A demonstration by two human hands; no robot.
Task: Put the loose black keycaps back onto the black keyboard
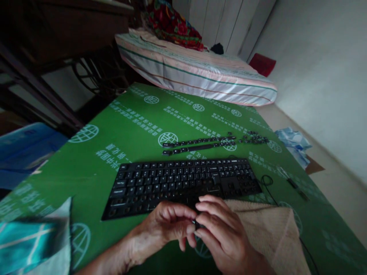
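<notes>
- Fingertips of our left hand (164, 225) and right hand (225, 233) pinch a small dark piece (196, 224), perhaps a keycap, at lower centre; being tiny, it seems to need both hands.
- We have the keyboard (163, 177) at mid-frame, just beyond our hands, likely for easy reach.
- Loose keycaps (190, 143) lie in two rows above it, probably to keep their order.
- Our tan cloth (266, 227) lies lower right, presumably to be handy.

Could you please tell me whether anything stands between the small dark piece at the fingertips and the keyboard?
Nothing visible does: the small dark piece, where the left hand and right hand meet, is just short of the keyboard. The beige cloth lies off to the right.
</notes>
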